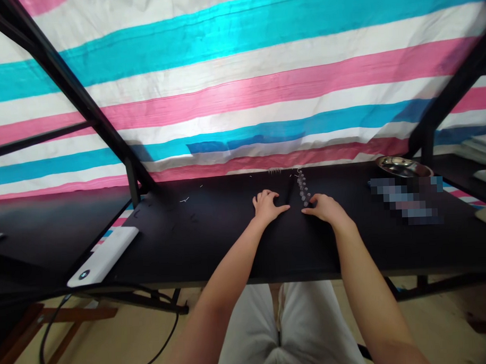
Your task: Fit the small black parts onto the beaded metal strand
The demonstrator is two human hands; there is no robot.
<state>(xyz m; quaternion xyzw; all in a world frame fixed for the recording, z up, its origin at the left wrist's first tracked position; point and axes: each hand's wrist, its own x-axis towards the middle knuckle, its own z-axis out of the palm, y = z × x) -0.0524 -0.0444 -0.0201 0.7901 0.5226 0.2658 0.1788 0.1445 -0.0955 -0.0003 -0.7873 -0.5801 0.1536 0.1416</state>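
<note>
A narrow strip of small grey, round, bead-like pieces (303,188) lies on the black tabletop (213,231), running away from me. At its near end, the thumb and index finger of my right hand (327,208) close around the last pieces. My left hand (266,206) rests on the table to the left of the strip, apart from it. Its fingers are spread, with the thumb pointing right, and nothing shows in it. What exactly the small pieces are is too fine to make out.
A shiny metal dish (404,167) stands at the back right, near a blurred-out patch (405,200). A white oblong device (104,256) lies at the left edge. Thin white scraps (184,199) are scattered at the back. Black frame posts (105,128) flank a striped sheet (244,97).
</note>
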